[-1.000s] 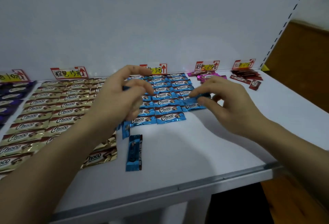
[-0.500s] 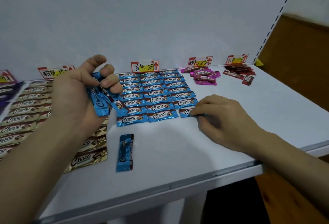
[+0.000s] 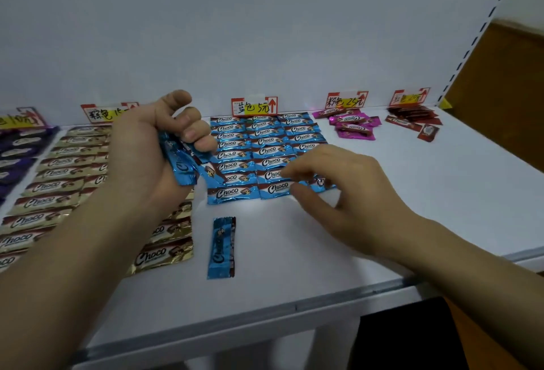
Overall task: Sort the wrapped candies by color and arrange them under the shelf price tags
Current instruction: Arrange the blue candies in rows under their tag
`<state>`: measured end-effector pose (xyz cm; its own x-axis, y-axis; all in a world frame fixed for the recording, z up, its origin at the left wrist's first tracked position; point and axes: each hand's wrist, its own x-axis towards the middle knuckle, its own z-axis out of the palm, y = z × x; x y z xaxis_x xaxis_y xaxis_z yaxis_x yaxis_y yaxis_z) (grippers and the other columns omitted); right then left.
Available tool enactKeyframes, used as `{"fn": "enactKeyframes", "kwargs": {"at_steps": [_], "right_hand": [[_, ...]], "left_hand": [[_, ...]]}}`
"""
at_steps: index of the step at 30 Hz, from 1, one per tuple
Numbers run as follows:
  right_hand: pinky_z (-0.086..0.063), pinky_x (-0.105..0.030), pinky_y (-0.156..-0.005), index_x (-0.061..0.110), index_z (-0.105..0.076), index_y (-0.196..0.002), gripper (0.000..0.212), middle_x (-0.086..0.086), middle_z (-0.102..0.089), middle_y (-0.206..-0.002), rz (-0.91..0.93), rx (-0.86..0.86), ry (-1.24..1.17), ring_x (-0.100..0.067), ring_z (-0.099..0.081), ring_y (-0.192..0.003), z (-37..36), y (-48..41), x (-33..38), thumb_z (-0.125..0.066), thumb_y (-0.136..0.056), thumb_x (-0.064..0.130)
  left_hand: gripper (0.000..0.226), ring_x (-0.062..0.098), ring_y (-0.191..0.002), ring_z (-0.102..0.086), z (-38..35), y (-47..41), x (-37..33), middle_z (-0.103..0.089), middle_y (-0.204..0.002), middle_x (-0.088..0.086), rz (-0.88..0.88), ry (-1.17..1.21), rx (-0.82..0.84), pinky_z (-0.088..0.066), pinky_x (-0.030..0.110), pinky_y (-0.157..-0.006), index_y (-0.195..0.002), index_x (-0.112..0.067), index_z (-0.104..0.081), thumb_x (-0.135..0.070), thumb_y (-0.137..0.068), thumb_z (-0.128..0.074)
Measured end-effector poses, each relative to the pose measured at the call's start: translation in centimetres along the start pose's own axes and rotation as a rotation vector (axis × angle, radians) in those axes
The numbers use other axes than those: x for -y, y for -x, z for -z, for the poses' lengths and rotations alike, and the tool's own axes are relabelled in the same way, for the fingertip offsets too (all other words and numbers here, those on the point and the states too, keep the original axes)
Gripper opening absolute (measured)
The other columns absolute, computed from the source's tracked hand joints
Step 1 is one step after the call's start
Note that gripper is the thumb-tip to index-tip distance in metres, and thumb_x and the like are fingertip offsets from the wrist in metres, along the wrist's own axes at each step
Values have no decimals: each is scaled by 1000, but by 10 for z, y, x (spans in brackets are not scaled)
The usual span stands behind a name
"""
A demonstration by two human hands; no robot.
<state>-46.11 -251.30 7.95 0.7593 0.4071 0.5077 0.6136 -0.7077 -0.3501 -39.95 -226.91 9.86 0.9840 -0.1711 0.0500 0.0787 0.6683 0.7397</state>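
While nearest the shelf's front edge: a lone blue candy (image 3: 221,247) lies lengthwise on the white shelf (image 3: 323,266).
Left hand (image 3: 153,157): raised, fist closed round a bunch of blue candies (image 3: 184,168).
Right hand (image 3: 332,190): palm down, fingertips (image 3: 287,174) pinching a blue wrapper at the grid's near right corner.
Blue grid (image 3: 259,149): neat rows under the blue price tag (image 3: 254,106).
Left side: gold candies (image 3: 59,187), purple candies (image 3: 17,146).
Far right corner: pink candies (image 3: 351,126), red candies (image 3: 412,119).
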Motion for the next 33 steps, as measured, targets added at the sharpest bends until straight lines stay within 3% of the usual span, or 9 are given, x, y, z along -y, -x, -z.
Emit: {"fn": "enactKeyframes", "kwargs": {"at_steps": [4, 7, 9, 12, 17, 21, 26, 30, 33], "right_hand": [[-42, -14, -93, 31, -66, -120, 22, 16, -62, -121, 162, 428, -32, 1, -52, -111, -19, -26, 40, -60, -99, 29], [-43, -14, -87, 39, -60, -126, 31, 22, -51, -112, 114, 566, -26, 3, -47, -102, -27, -31, 58, -54, -98, 49], [-48, -24, -85, 43, -56, -123, 38, 19, -51, -110, 27, 577, 0, -2, -48, -98, -31, -28, 65, -50, -93, 64], [-51, -28, -83, 44, -50, -112, 34, 20, -51, -107, -37, 572, 51, -5, -50, -95, -33, -26, 70, -56, -88, 67], [-52, -29, -75, 39, -49, -104, 19, 16, -52, -100, -127, 544, 122, -6, -52, -86, -18, -28, 73, -62, -91, 43], [-52, -30, -74, 39, -53, -115, 30, 14, -62, -91, -204, 479, 114, -5, -55, -78, -14, -28, 70, -61, -91, 24], [-58, -36, -66, 35, -61, -89, 21, 7, -70, -71, -381, 348, -51, -7, -67, -65, -2, -30, 58, -65, -85, 14], [-46, -16, -50, 30, -63, -85, 14, 5, -71, -62, -414, 485, -165, -6, -66, -55, -3, -21, 57, -63, -94, 19], [-47, -16, -51, 29, -65, -91, 14, 8, -71, -65, -331, 477, -224, -7, -66, -57, -3, -13, 52, -57, -99, 20]], "left_hand": [[20, 10, -57, -22, -3, 8, -12, -26, -70, -3, -48, 72, -121, -24, 23, -51, -83, -13, -51, -13, -64, -46], [12, 10, -54, -21, 2, 8, -19, -26, -68, -4, -57, 106, -167, -24, 22, -46, -83, -13, -49, -10, -74, -42], [14, 10, -54, -22, 1, 8, -21, -27, -68, -4, -60, 119, -166, -25, 22, -46, -85, -13, -49, -11, -87, -35], [16, 10, -52, -23, 0, 9, -22, -28, -66, -3, -65, 127, -167, -26, 22, -44, -86, -13, -48, -12, -91, -33], [18, 9, -52, -23, -1, 9, -22, -28, -65, -3, -67, 130, -144, -25, 22, -44, -85, -13, -48, -11, -91, -32], [18, 9, -51, -23, -2, 10, -22, -28, -65, -3, -69, 104, -140, -25, 21, -44, -85, -12, -48, -10, -91, -31], [18, 9, -51, -23, -2, 10, -23, -27, -65, -3, -77, 81, -135, -25, 21, -44, -86, -12, -47, -9, -90, -30], [21, 9, -51, -23, -4, 11, -22, -26, -66, -3, -74, 69, -124, -27, 21, -43, -85, -13, -49, -8, -91, -29], [21, 9, -51, -23, -4, 12, -23, -26, -66, -3, -76, 66, -118, -28, 21, -43, -84, -13, -49, -8, -91, -29]]}}
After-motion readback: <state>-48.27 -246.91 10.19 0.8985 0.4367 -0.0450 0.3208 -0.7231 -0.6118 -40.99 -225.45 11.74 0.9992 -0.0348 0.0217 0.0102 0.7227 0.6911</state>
